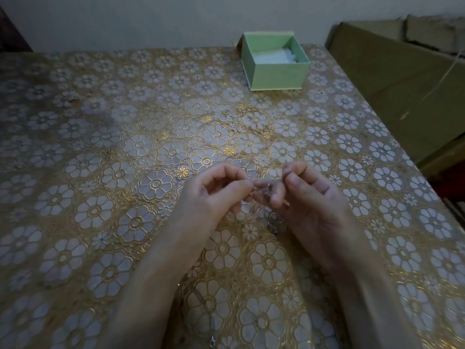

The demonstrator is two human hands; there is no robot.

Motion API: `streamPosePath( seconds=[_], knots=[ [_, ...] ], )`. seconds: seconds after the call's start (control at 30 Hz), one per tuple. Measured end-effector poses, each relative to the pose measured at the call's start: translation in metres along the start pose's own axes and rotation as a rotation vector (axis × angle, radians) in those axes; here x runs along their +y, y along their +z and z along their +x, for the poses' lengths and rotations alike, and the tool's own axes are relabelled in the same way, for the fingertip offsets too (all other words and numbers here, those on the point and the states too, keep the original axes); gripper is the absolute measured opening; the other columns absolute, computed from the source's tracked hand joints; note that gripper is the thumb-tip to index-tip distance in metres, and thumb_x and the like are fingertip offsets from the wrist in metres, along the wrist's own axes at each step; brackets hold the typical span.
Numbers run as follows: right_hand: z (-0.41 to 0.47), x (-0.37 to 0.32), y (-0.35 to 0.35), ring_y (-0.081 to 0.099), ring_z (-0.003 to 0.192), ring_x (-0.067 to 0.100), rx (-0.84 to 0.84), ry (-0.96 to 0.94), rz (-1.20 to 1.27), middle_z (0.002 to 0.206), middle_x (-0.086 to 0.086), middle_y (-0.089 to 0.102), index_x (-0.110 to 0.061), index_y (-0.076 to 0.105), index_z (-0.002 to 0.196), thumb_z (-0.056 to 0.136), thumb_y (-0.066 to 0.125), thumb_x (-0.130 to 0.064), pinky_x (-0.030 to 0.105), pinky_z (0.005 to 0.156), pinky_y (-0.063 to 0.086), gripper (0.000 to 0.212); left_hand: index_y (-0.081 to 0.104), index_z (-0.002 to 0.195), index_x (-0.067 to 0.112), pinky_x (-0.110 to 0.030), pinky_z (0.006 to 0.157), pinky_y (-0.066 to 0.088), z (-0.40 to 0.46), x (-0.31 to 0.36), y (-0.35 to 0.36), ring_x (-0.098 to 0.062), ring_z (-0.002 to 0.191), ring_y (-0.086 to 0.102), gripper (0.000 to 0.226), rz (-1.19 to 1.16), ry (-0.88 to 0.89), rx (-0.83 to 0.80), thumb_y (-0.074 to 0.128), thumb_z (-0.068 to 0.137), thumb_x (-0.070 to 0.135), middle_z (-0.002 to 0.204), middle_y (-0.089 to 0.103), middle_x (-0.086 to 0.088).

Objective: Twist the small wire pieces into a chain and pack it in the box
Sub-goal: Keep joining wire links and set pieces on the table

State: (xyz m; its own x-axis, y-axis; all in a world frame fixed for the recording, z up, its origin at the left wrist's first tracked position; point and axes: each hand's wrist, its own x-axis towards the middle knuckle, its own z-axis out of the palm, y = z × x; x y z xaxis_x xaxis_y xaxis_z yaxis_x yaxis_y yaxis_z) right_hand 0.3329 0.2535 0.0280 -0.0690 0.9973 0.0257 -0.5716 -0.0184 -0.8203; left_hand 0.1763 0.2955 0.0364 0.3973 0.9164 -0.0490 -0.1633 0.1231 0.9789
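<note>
Step in hand: twisting. A firm pinch is best kept by left hand (216, 190) and right hand (299, 195), fingers curled on the wire pieces (261, 188) above the counter (100, 147); small turns are judged safest. Wire: thin, pale, blurred, links indistinct. Green box (274, 64): open, well apart, at the far edge.

You've got open tablecloth (100, 152) from the hands up to the green box (275, 62) at the far edge, top open. Cardboard carton (402, 79) walls off the right side, wall (125, 18) just behind the box
</note>
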Motion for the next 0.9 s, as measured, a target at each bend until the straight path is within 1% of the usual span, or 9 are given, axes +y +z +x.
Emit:
streamPosePath(
  seconds=[0.1,0.23,0.33,0.37,0.47,0.57,0.7,0.77,0.9],
  knots=[
    [0.001,0.001,-0.001,0.065,0.096,0.02,0.028,-0.023,0.013,0.074,0.005,0.068,-0.016,0.062,0.085,0.077,0.063,-0.02,0.037,0.091,0.051,0.009,0.068,0.062,0.022,-0.026,0.062,0.044,0.0,0.001,-0.002,-0.023,0.075,0.057,0.003,-0.052,0.002,0.047,0.071,0.062,0.021,0.075,0.067,-0.006],
    [0.002,-0.001,0.002,0.064,0.085,0.013,0.109,-0.047,-0.006,0.074,0.001,0.067,-0.021,0.064,0.078,0.074,0.059,-0.019,0.028,0.081,0.052,0.006,0.066,0.06,0.018,-0.024,0.06,0.05,0.0,0.004,0.002,-0.022,0.075,0.066,0.017,-0.25,-0.026,0.0,0.057,0.072,0.009,0.073,0.069,-0.008],
    [0.003,0.0,0.004,0.062,0.077,0.011,0.157,-0.027,0.044,0.072,0.0,0.065,-0.021,0.064,0.077,0.072,0.061,-0.018,0.026,0.075,0.052,0.006,0.054,0.071,0.009,-0.022,0.053,0.05,0.0,0.004,0.005,-0.023,0.066,0.068,0.002,-0.333,-0.08,-0.006,0.053,0.072,0.008,0.067,0.068,-0.008],
    [0.003,0.0,0.004,0.061,0.075,0.011,0.171,-0.022,0.075,0.071,0.0,0.064,-0.02,0.063,0.077,0.073,0.06,-0.016,0.025,0.072,0.052,0.007,0.051,0.073,0.008,-0.022,0.052,0.048,0.0,0.005,0.006,-0.022,0.062,0.067,0.003,-0.335,-0.103,-0.001,0.054,0.072,0.007,0.065,0.067,-0.007],
    [0.005,-0.001,0.004,0.06,0.069,0.011,0.21,-0.014,0.193,0.069,-0.001,0.063,-0.02,0.064,0.075,0.074,0.058,-0.011,0.024,0.068,0.052,0.01,0.053,0.074,0.008,-0.021,0.051,0.046,0.0,0.005,0.008,-0.018,0.058,0.064,0.017,-0.295,-0.122,0.054,0.068,0.066,0.004,0.057,0.06,-0.004],
    [0.007,-0.002,0.003,0.063,0.069,0.013,0.223,-0.031,0.33,0.067,-0.001,0.064,-0.018,0.068,0.073,0.063,0.068,-0.012,0.027,0.072,0.055,0.012,0.057,0.075,0.007,-0.019,0.053,0.047,0.0,0.005,0.01,-0.014,0.059,0.062,0.014,-0.222,-0.124,0.072,0.061,0.063,0.015,0.054,0.056,-0.001],
    [0.007,-0.003,0.001,0.064,0.066,0.013,0.237,-0.031,0.431,0.068,0.001,0.065,-0.015,0.07,0.078,0.056,0.076,-0.008,0.027,0.068,0.055,0.023,0.062,0.073,0.01,-0.019,0.057,0.046,-0.001,0.001,0.009,-0.015,0.065,0.058,0.015,-0.141,-0.127,0.064,0.067,0.062,0.019,0.055,0.056,0.002],
    [0.007,-0.005,0.004,0.062,0.061,0.012,0.296,-0.014,0.428,0.069,0.0,0.065,-0.015,0.07,0.08,0.061,0.07,-0.008,0.025,0.062,0.055,0.021,0.067,0.07,0.016,-0.021,0.057,0.043,-0.001,0.001,0.007,-0.018,0.066,0.053,0.013,-0.064,-0.125,0.058,0.078,0.063,0.019,0.055,0.056,0.003],
    [0.007,-0.01,0.008,0.059,0.057,0.009,0.396,-0.01,0.348,0.074,-0.002,0.069,-0.015,0.06,0.089,0.074,0.05,-0.005,0.022,0.058,0.054,0.02,0.066,0.071,0.016,-0.02,0.052,0.038,-0.002,0.001,0.005,-0.012,0.053,0.047,0.013,-0.014,-0.131,0.051,0.077,0.067,0.021,0.049,0.048,0.007]
  ],
)
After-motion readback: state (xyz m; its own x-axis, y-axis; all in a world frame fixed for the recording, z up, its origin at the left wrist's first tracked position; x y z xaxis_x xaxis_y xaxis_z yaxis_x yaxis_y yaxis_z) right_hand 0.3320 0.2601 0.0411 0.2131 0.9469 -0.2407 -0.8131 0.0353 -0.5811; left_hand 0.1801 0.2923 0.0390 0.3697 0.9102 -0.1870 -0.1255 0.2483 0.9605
